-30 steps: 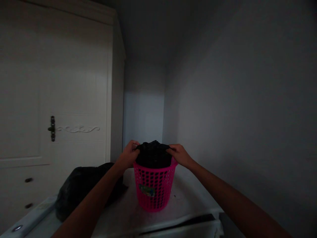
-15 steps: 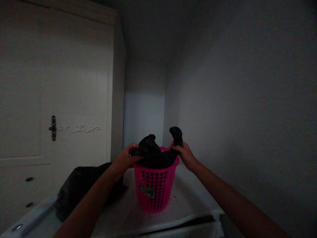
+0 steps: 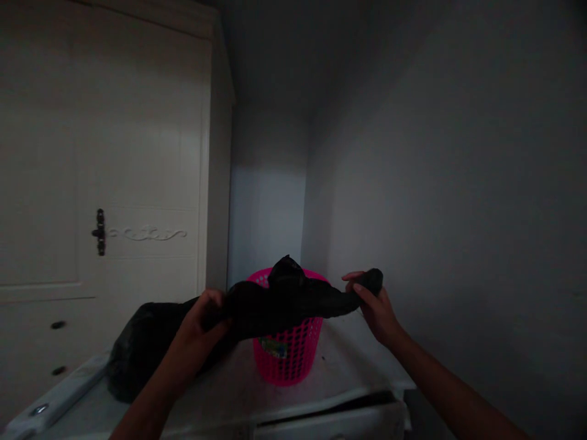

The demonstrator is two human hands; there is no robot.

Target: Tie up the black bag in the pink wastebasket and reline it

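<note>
A black plastic bag (image 3: 293,299) is stretched sideways across the front and mouth of a pink perforated basket (image 3: 290,360). My left hand (image 3: 202,321) grips the bag's left end, out beyond the basket's rim. At the right, my right hand (image 3: 376,305) pinches the other end, whose gathered tip sticks up past the fingers. The middle of the bag bunches into a peak over the basket, and part of it may hang inside, which I cannot make out. A coloured label shows on the basket's front, partly covered by the bag.
Another dark, full-looking bag (image 3: 142,348) lies left of the basket, behind my left forearm. Both rest on a white cabinet top (image 3: 238,397) with a drawer front (image 3: 330,425) below. A white wardrobe (image 3: 151,153) stands at the left, and a grey wall (image 3: 440,183) rises at the right.
My hands have moved apart, the left toward the lower left and the right outward to the right. The bag, earlier bunched at the basket's rim, is now pulled wide in front of it.
</note>
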